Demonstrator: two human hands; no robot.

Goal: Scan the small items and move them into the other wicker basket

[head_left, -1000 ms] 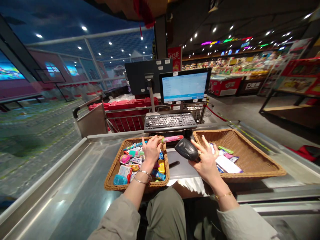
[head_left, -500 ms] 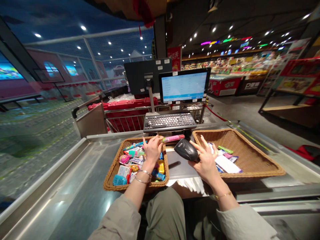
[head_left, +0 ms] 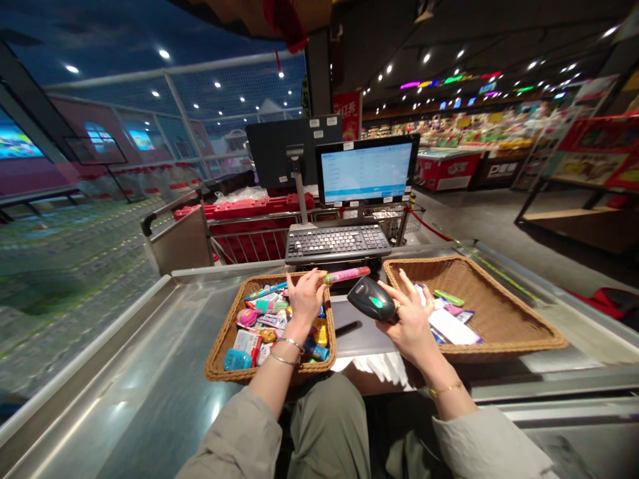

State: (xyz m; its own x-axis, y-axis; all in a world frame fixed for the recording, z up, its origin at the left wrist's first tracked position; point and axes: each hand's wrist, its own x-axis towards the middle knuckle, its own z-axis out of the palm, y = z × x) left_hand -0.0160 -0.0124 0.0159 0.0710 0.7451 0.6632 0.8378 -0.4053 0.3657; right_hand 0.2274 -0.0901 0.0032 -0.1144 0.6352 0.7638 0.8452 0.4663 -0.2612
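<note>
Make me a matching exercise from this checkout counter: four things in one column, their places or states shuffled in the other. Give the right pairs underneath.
Column one
1. barcode scanner
2. pink tube
3. keyboard
4. blue container

Column two
A. below the lit monitor
B. in the near left corner of the left wicker basket
C. in the right hand, showing a green light
D. held by the left hand

Pairs: 1-C, 2-D, 3-A, 4-B
</note>
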